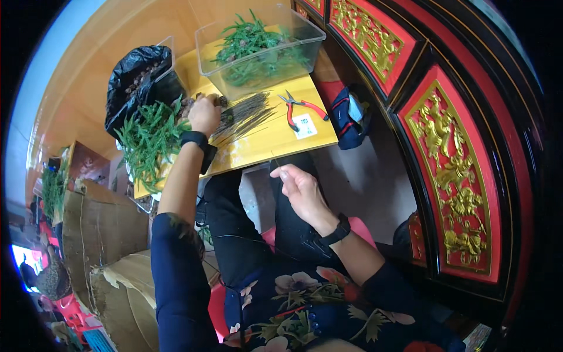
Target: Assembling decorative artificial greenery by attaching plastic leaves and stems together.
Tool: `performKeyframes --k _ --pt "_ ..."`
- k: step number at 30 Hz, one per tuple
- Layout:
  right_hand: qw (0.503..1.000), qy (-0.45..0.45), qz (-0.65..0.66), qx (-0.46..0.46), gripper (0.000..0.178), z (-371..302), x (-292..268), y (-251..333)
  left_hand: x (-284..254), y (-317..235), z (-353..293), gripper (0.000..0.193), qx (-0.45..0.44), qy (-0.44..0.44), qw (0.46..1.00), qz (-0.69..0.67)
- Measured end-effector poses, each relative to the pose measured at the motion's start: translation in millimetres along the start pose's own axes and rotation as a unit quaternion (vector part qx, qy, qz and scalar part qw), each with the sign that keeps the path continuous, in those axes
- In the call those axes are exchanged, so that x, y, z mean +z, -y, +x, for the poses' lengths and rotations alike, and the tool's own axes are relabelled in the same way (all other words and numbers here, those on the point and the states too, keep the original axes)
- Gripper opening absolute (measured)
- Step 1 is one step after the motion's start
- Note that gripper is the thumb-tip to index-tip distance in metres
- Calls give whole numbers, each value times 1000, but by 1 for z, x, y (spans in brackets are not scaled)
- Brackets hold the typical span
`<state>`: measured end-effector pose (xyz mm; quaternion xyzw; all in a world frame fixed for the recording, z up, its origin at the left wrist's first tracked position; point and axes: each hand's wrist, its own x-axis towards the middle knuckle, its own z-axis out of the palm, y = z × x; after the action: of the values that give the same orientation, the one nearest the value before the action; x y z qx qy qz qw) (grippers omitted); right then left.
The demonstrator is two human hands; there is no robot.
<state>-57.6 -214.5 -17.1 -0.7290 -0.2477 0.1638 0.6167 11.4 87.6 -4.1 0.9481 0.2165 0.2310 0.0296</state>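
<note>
Cloth [305,284], dark blue with large printed flowers, covered the person's front, above black trousers [231,220] and a smooth pink seat [358,230]; creased, torn cardboard [108,226] stood to the left. The right hand [302,195] pinched a thin stem [273,156] between thumb and fingertips, just off the near edge of the yellow table [249,151]. Over the tabletop, the left hand [205,115] was curled against rough, rounded brown cones [220,101]; its fingertips were hidden, so whether it grasped one I cannot tell. Left of it, feathery green sprigs [149,138] lay heaped, spilling over the table's edge; right of it spread a loose sheaf of straight, dark, wire-thin stems [243,117]. Farther right lay red-handled pliers [299,107], their handles spread, touching a white card [305,126]. Beyond the sprigs, a crinkled, glossy black bag [120,88] lined a clear bin [171,56] and held small brown lumps. Toward the table's far side, a rectangular clear plastic box [264,79] held needle-leaved greenery [249,44] mixed with brown cone-like pieces. Past the table's right edge were a dark blue bag [350,132] and black-framed red panels with gilded relief carving [448,176].
</note>
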Motion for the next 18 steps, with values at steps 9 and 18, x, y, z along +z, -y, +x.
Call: performKeyframes --k 9,18 --pt "997 -44 -37 -42 16 -3 4 2 -35 6 4 14 -126 34 973 -191" --pt "983 -72 8 -166 10 -15 1 40 -138 -54 -124 15 -160 81 616 -767"
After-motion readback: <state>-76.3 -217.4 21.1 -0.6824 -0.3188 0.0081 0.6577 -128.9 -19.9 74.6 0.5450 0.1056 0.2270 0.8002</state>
